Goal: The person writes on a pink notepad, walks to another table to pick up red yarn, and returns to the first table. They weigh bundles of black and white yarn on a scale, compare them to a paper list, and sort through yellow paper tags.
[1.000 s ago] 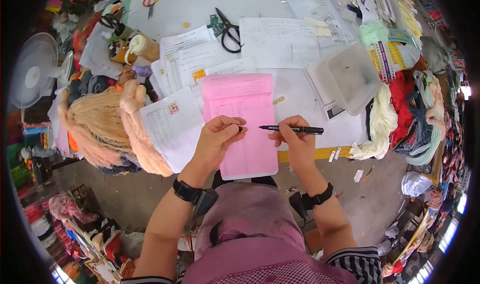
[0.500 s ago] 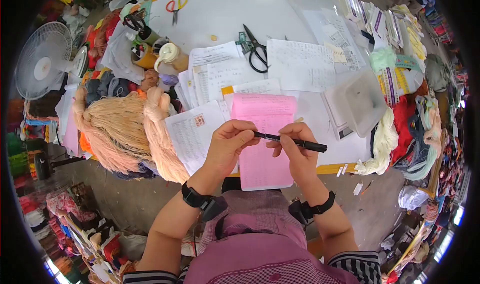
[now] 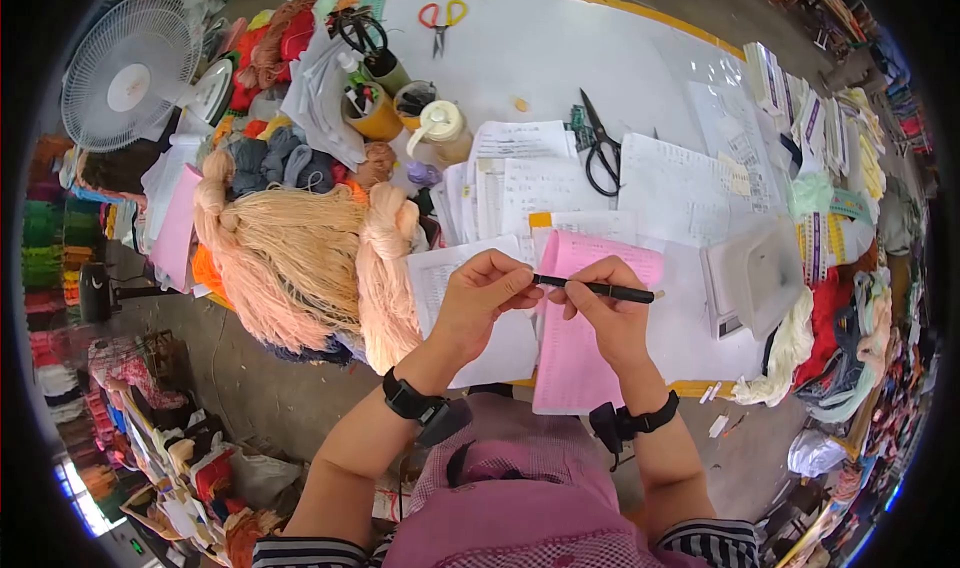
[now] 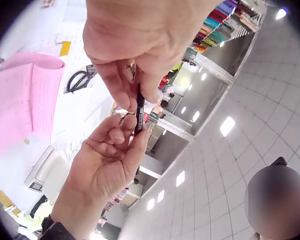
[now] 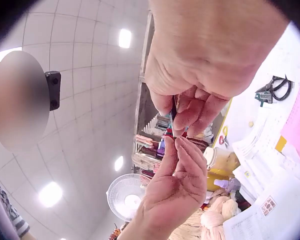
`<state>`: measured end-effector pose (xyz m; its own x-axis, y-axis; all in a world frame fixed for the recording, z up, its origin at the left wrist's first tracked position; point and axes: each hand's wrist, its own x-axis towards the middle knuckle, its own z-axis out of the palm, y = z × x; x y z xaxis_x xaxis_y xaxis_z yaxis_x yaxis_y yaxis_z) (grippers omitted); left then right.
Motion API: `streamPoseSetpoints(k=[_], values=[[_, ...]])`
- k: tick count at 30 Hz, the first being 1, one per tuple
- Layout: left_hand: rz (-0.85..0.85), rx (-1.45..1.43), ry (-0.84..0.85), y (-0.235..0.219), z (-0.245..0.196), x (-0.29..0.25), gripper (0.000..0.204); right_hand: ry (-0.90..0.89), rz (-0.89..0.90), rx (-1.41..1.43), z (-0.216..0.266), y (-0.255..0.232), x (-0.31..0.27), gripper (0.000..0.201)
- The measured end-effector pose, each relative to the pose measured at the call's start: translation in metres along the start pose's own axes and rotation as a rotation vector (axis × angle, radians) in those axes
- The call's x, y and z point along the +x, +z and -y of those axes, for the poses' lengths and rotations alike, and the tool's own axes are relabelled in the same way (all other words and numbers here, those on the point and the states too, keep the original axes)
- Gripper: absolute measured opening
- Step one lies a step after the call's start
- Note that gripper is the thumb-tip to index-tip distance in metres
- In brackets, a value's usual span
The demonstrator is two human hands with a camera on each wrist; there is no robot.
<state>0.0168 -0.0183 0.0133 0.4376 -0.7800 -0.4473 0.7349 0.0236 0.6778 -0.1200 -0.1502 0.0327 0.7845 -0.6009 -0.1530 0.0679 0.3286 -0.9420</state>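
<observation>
A black marker pen [image 3: 622, 292] is held level between both hands, in front of the chest and over the table's near edge. My left hand [image 3: 480, 303] pinches its capped end between thumb and fingers. The barrel is gripped by my right hand [image 3: 612, 318], thumb against it, the rear end sticking out to the right. White lettering shows on the pen [image 4: 140, 112] in the left wrist view, between the two sets of fingertips. The fingers largely hide the cap. Below the hands lies a pink written sheet [image 3: 575, 380], its far end curled over and its near end over the table edge.
Written papers [image 3: 555, 190], black scissors [image 3: 603, 158] and a translucent plastic box [image 3: 765, 278] lie beyond the hands. Peach yarn hanks [image 3: 290, 258], a lidded jug [image 3: 440, 133] and a fan [image 3: 130, 86] stand left. White yarn [image 3: 785, 353] hangs at the right edge.
The pen's bare tip and the cap in the left hand have come together, so the pen is now capped. The head view has shifted, bringing the table lower and to the right.
</observation>
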Motion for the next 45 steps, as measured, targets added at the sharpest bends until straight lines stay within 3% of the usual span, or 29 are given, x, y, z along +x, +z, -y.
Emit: streamPoseSetpoints(k=[4,9,12,14,15,16,18,19,20,21,22,23,25,30,32,33,35,39,41,44,45], values=[[0.003,-0.03,0.06,-0.009,-0.007,0.0,0.007,0.016,0.006,0.035,-0.011,0.01,0.012,0.006],[-0.001,-0.011,-0.001,-0.02,-0.014,0.002,0.007,0.049,0.053,0.036,-0.015,0.014,0.028,0.006],[0.039,0.114,0.035,-0.029,-0.015,0.011,0.009,0.126,0.055,0.053,-0.013,0.023,0.044,0.006],[0.148,0.93,0.313,-0.039,-0.024,0.022,0.018,0.077,0.138,-0.453,-0.011,0.036,0.053,0.012],[0.119,1.061,0.597,-0.027,-0.041,0.027,0.028,-0.022,0.132,-0.41,-0.017,0.041,0.058,0.019],[0.118,1.065,0.6,-0.032,-0.047,0.033,0.028,-0.026,0.134,-0.408,-0.017,0.046,0.063,0.019],[0.14,1.08,0.347,-0.048,-0.066,0.043,0.027,-0.068,0.23,-0.422,-0.016,0.052,0.071,0.028],[0.12,1.093,0.351,-0.051,-0.084,0.051,0.024,-0.127,0.218,-0.578,-0.009,0.052,0.069,0.038],[-0.06,1.11,0.373,-0.053,-0.101,0.058,0.02,-0.132,0.215,-0.578,-0.008,0.048,0.069,0.038],[-0.206,0.947,0.336,-0.063,-0.115,0.075,0.018,-0.07,0.136,-0.494,-0.009,0.042,0.069,0.041],[-0.248,0.93,0.478,-0.072,-0.131,0.089,0.018,-0.005,0.056,-0.409,-0.01,0.034,0.066,0.044],[-0.291,0.906,0.617,-0.082,-0.146,0.103,0.017,0.005,-0.01,-0.374,-0.014,0.024,0.06,0.04],[-0.353,0.755,0.68,-0.115,-0.157,0.146,0.016,0.063,-0.013,-0.651,-0.039,-0.019,0.044,0.035],[-0.381,0.829,0.673,-0.153,-0.162,0.201,0.021,0.185,-0.189,-0.855,-0.111,-0.113,-0.048,0.028],[-0.363,0.778,0.641,-0.16,-0.164,0.213,0.025,0.315,-0.404,-0.961,-0.142,-0.143,-0.089,0.04],[-0.426,0.831,0.643,-0.163,-0.164,0.217,0.029,0.335,-0.42,-0.965,-0.155,-0.15,-0.1,0.04],[-0.452,0.84,0.647,-0.175,-0.156,0.228,0.038,0.374,-0.531,-1.362,-0.168,-0.166,-0.144,0.051],[-0.454,0.97,0.614,-0.195,-0.159,0.227,0.049,0.511,-0.605,-1.438,-0.181,-0.164,-0.173,0.066],[-0.452,0.878,0.753,-0.209,-0.151,0.228,0.048,0.472,-0.597,-1.423,-0.181,-0.161,-0.176,0.067],[-0.599,1.126,0.807,-0.182,-0.149,0.191,0.041,0.446,-0.579,-1.37,-0.188,-0.165,-0.182,0.07],[-0.534,1.116,0.864,-0.166,-0.143,0.17,0.036,0.427,-0.597,-1.28,-0.191,-0.166,-0.183,0.068]])
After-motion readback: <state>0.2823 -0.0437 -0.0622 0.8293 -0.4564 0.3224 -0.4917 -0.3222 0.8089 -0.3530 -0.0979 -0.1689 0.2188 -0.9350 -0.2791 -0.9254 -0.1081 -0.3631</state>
